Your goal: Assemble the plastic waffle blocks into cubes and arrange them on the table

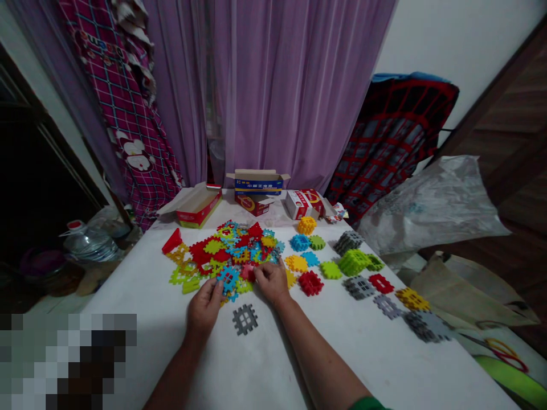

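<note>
One blue tile (228, 278) is pinched in the left hand (204, 306), at the near edge of a mixed pile (213, 247) of plastic pieces. The right hand (273, 280) curls beside a red tile (247, 272); whether it grips anything, I cannot tell. A gray tile (245, 319) lies nearer on the white table (141, 336).
</note>
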`<state>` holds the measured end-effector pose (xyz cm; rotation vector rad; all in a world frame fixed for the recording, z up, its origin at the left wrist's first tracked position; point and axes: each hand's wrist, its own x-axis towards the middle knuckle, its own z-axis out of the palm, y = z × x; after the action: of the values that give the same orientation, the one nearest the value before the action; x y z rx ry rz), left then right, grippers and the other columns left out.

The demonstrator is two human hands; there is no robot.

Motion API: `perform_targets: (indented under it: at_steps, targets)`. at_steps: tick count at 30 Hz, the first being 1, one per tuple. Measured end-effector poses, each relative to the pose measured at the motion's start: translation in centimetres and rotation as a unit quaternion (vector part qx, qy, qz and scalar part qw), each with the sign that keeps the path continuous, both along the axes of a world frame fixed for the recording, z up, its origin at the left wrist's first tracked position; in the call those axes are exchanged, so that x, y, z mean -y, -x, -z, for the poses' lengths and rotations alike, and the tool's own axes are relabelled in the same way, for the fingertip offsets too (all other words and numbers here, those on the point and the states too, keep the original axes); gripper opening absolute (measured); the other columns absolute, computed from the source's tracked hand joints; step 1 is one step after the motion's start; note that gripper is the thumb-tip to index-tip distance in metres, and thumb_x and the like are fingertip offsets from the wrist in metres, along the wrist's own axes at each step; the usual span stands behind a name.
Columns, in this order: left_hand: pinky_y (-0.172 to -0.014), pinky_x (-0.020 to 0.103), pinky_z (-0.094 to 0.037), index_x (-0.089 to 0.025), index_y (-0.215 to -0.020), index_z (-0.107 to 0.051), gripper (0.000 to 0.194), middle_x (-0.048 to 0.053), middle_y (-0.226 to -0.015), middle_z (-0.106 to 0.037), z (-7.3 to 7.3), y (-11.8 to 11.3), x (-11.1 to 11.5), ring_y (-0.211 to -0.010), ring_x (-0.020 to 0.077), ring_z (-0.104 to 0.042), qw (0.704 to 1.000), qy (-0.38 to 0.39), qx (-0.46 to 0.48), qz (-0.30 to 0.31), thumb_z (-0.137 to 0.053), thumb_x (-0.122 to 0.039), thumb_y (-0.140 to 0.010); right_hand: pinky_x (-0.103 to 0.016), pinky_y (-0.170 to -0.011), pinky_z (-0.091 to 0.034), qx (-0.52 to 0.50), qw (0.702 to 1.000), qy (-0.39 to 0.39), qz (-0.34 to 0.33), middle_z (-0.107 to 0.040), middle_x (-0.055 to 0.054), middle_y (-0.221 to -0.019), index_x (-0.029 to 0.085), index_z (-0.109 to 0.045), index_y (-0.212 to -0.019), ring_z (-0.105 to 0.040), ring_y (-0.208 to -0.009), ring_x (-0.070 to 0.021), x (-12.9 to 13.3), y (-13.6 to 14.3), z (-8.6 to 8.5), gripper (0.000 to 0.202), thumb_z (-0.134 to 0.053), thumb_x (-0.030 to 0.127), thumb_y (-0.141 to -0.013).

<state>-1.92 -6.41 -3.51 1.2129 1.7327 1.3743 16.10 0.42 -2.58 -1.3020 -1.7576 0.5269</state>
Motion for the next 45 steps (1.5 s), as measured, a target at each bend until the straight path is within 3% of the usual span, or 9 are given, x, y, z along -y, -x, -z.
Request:
perform_targets:
  at_steps: [5,9,13,17,25,29,34,39,45]
  targets:
    - [-0.063,0.026,-0.054,-0.021,-0.086,-0.067,0.046,0.001,-0.072,-0.071,0.3,-0.6,-0.8,-0.069,0.019,-0.067,1.0,-0.006,-0.004,0.016,-0.055,-0.064,-0.075,-0.042,-0.099,-0.04,-0.031,0.999,0.001,0.012,-0.063,0.002,-0.061,0.022,-0.055,-0.054,-0.057,-0.061,-0.0137,-1.3,0.3,-0.9,0.033,-0.047,0.034,-0.084]
    - [-0.066,0.026,-0.054,-0.021,-0.083,-0.066,0.043,0.002,-0.073,-0.07,0.3,-0.9,-1.6,-0.073,0.0188,-0.067,1.0,-0.007,0.006,0.022,-0.054,-0.062,-0.077,-0.026,-0.065,-0.046,-0.041,0.999,-0.011,-0.009,-0.063,-0.002,-0.064,0.022,-0.059,-0.059,-0.058,-0.063,-0.0149,3.2,-0.9,-1.3,0.034,-0.046,0.037,-0.087]
    - [-0.068,0.028,-0.055,-0.019,-0.08,-0.064,0.042,0.001,-0.074,-0.068,-0.1,-1.4,-2.5,-0.071,0.0173,-0.066,0.998,-0.014,0.049,0.031,-0.055,-0.06,-0.076,-0.022,-0.054,-0.039,0.01,0.985,-0.021,-0.173,-0.057,0.001,-0.054,0.021,-0.057,-0.058,-0.053,-0.052,-0.0112,9.2,-1.7,-1.4,0.035,-0.045,0.029,-0.09]
    - [-0.067,0.03,-0.057,-0.018,-0.079,-0.061,0.047,-0.001,-0.07,-0.062,-1.1,-1.7,-3.2,-0.066,0.0154,-0.064,0.988,-0.012,0.148,0.032,-0.063,-0.063,-0.068,-0.025,-0.076,-0.046,0.06,0.956,-0.046,-0.282,-0.071,-0.001,-0.078,0.023,-0.065,-0.075,-0.065,-0.076,-0.0144,9.8,-0.9,-1.3,0.022,-0.048,0.023,-0.089]
    - [-0.069,0.03,-0.056,-0.018,-0.079,-0.057,0.057,-0.001,-0.072,-0.064,-2.2,-1.5,-3.7,-0.071,0.0152,-0.066,0.974,-0.002,0.225,0.018,-0.068,-0.069,-0.058,-0.041,-0.096,-0.042,0.112,0.99,-0.033,-0.076,-0.067,-0.012,-0.116,0.018,-0.068,-0.099,-0.058,-0.11,-0.026,2.2,1.0,-0.2,0.021,-0.057,0.022,-0.081]
    - [-0.064,0.026,-0.053,-0.017,-0.088,-0.059,0.058,0.001,-0.076,-0.066,-2.3,-1.9,-3.1,-0.07,0.0151,-0.066,0.975,0.014,0.217,0.047,-0.074,-0.063,-0.055,-0.034,-0.086,-0.048,0.002,0.998,-0.015,-0.064,-0.072,-0.007,-0.095,0.02,-0.069,-0.092,-0.064,-0.092,-0.0208,2.6,0.5,0.7,0.021,-0.05,0.024,-0.084]
    - [-0.052,0.022,-0.046,-0.017,-0.098,-0.059,0.056,0.002,-0.077,-0.069,-2.1,-3.0,-1.4,-0.062,0.014,-0.065,0.966,0.08,0.193,0.154,-0.077,-0.053,-0.059,-0.029,-0.071,-0.052,-0.226,0.97,0.08,-0.031,-0.071,-0.006,-0.09,0.018,-0.064,-0.109,-0.065,-0.077,-0.0173,4.2,-0.8,1.8,0.036,-0.056,0.041,-0.083]
    - [-0.051,0.022,-0.046,-0.017,-0.105,-0.06,0.054,0.003,-0.079,-0.069,-1.7,-3.5,-0.8,-0.064,0.0142,-0.065,0.963,0.085,0.165,0.193,-0.071,-0.053,-0.065,-0.026,-0.062,-0.048,-0.299,0.945,0.132,-0.032,-0.065,-0.001,-0.07,0.018,-0.068,-0.089,-0.059,-0.065,-0.0142,4.3,-1.5,1.8,0.034,-0.068,0.048,-0.073]
    - [-0.051,0.023,-0.047,-0.015,-0.101,-0.064,0.052,0.004,-0.074,-0.067,-1.7,-3.0,-1.1,-0.07,0.0165,-0.064,0.964,0.086,0.144,0.206,-0.068,-0.054,-0.067,-0.023,-0.049,-0.041,-0.383,0.905,0.183,-0.03,-0.059,0.004,-0.059,0.018,-0.067,-0.087,-0.05,-0.05,-0.0101,4.1,-1.6,0.9,0.041,-0.073,0.054,-0.067]
